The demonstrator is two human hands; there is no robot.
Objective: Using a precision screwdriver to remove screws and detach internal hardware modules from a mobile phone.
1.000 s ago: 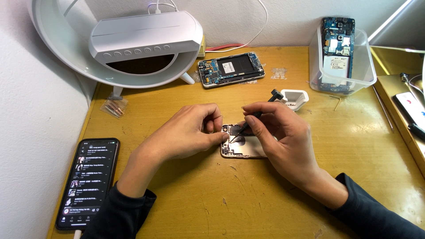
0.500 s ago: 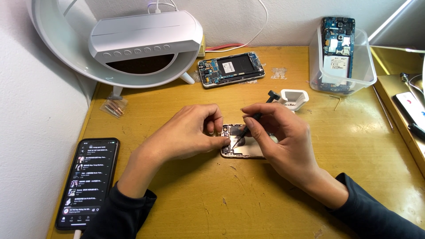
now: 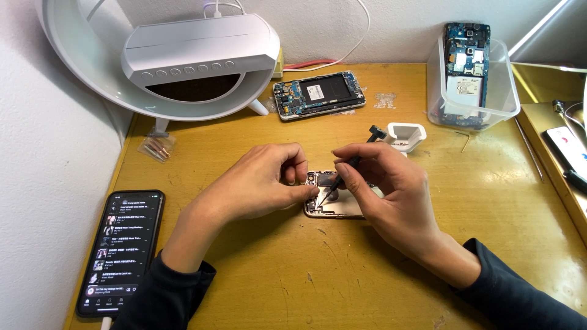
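An opened phone (image 3: 333, 208) lies flat on the yellow wooden desk (image 3: 379, 269), mostly covered by both hands. My left hand (image 3: 263, 183) rests on its left edge, thumb and fingers pinched against the frame. My right hand (image 3: 385, 189) grips a thin black screwdriver (image 3: 358, 156) tilted down to the left, its tip on the phone's exposed insides. The screwdriver's cap sticks up past my right fingers.
A white ring lamp (image 3: 183, 55) stands back left. A second opened phone (image 3: 319, 95) lies behind the hands. A clear plastic tub (image 3: 507, 91) with a circuit board is back right, a small white holder (image 3: 408, 135) in front. A lit phone (image 3: 122, 250) lies front left.
The screwdriver has shifted slightly in my right fingers over the opened phone; my left hand keeps its hold on the phone's edge. Nothing else has moved.
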